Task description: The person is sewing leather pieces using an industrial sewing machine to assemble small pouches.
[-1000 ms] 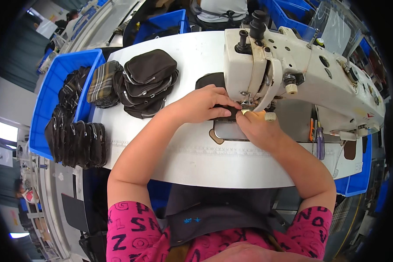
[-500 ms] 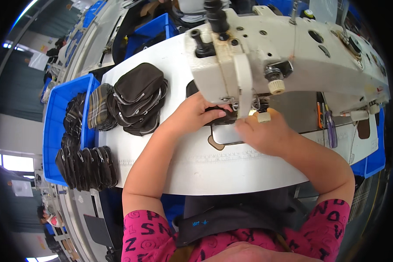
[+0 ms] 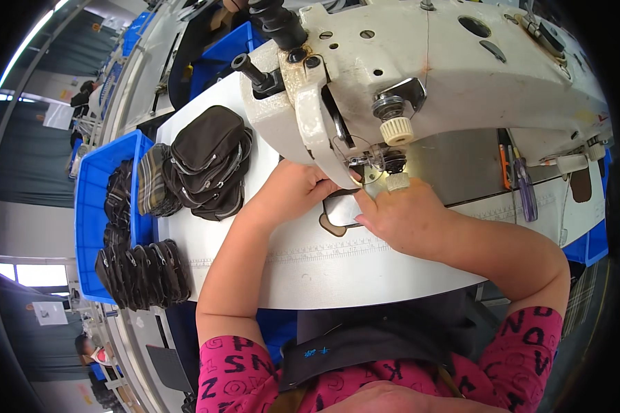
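A white sewing machine point(image 3: 448, 82) stands over the work, its needle area point(image 3: 358, 162) at centre. Just below, a piece of dark fabric point(image 3: 337, 191) lies mostly hidden by machine and hands. My left hand point(image 3: 296, 187) is closed on this fabric, its fingertips partly behind the machine head. My right hand point(image 3: 403, 213) reaches from the right, index finger at the fabric's edge, thumb apart below it, other fingers partly hidden by a knob point(image 3: 397, 181). A small tan-edged piece point(image 3: 332, 227) lies below the metal bed point(image 3: 348, 210).
Black zippered pouches point(image 3: 210, 141) and plaid pieces point(image 3: 155, 175) are stacked left on the white table point(image 3: 303, 275). More pouches point(image 3: 138, 275) stand beside and in a blue bin point(image 3: 86, 213). A purple screwdriver point(image 3: 525, 196) and orange tool point(image 3: 504, 168) lie right. A person point(image 3: 86, 347) sits far left.
The view has shifted closer over the machine, which now fills more of the upper right. Both hands remain by the needle; my right thumb now shows lower, apart from the index finger.
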A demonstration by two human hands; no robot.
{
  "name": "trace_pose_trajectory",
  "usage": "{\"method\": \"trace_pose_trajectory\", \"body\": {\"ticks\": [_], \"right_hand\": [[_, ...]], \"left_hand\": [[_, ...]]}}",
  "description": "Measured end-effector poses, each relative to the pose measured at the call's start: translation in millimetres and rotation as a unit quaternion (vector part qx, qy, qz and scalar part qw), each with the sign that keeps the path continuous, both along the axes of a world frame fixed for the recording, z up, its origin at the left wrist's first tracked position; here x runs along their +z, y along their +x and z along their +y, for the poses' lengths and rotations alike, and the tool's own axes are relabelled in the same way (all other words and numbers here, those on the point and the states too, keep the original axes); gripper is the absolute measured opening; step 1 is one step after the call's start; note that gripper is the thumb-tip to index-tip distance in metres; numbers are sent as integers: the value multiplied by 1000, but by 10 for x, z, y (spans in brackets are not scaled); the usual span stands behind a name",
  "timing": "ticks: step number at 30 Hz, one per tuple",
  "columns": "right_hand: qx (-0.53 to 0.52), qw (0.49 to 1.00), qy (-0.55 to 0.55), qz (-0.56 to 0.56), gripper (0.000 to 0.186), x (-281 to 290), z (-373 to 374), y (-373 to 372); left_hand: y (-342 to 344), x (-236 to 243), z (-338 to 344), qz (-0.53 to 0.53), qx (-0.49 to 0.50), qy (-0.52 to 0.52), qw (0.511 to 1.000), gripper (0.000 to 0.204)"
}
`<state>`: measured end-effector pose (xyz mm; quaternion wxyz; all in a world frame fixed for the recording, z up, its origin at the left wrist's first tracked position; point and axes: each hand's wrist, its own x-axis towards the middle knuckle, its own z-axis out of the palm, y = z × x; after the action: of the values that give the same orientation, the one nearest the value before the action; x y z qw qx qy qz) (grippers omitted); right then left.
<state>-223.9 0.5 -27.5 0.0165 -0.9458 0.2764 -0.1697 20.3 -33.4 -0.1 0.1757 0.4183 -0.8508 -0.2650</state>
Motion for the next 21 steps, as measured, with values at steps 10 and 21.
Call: {"method": "trace_pose_trajectory", "body": {"ticks": [10,21], "right_hand": [[5,1000,21,5,30,23,3,8],[-24,997,-73,20,33,-7,-51,21]], "left_hand": [[-35,-88,38,-6,20,-8,1000,24],[-102,-68,72,-17,71,-47,996,19]]}}
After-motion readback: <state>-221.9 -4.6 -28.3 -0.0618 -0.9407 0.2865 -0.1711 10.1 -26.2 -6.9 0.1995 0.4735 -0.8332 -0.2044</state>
